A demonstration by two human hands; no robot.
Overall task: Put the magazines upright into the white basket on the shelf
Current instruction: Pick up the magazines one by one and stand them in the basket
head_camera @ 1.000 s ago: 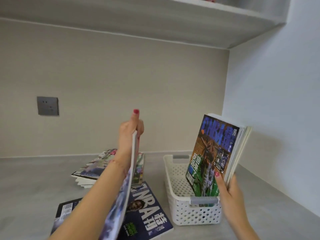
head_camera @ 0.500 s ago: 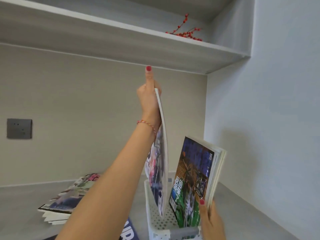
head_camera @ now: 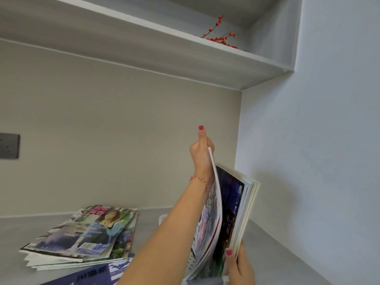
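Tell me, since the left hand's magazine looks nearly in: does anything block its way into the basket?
Nothing visible does. The curved magazine in the left hand already dips into the white basket, beside the upright bundle the right hand steadies.

The setting is a domestic interior, most likely a built-in alcove in a home. A grey worktop (head_camera: 273, 239) runs into a corner between a beige rear wall and a pale side wall. A fixed grey shelf (head_camera: 185, 58) overhead carries a sprig of red berries (head_camera: 221, 38). A dark wall socket plate (head_camera: 9, 146) and a loose pile of magazines (head_camera: 86, 237) indicate household use.
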